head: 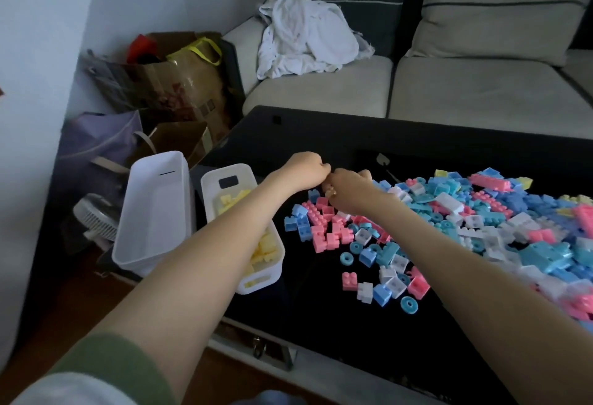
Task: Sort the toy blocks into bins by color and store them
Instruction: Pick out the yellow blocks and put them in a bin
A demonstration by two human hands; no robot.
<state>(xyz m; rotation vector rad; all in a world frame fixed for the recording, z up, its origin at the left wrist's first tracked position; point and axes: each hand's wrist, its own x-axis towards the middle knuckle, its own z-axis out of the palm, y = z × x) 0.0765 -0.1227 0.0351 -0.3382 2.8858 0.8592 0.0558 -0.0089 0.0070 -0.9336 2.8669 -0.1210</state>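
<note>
Both grips are balled up knuckle to knuckle, left hand (306, 165) and right hand (348, 191), and I honestly can't tell what's inside. They sit at the near-left edge of the heap of pink, blue and white plastic toy blocks (449, 221) on the black tabletop (321, 308). For yellows, the white plastic bin of yellow blocks (253, 287) lies back-left under my left forearm, long axis running away from me, so left's closer.

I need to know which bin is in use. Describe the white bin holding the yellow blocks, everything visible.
The white bin is a long, rounded-corner tub that looks like plastic, with a dark handle cutout at its far end and a slot at its near end. It sits upright at the left edge of the black table, beside an empty white bin. Pale yellow blocks lie inside. The left forearm crosses above it, hiding its middle.
</note>
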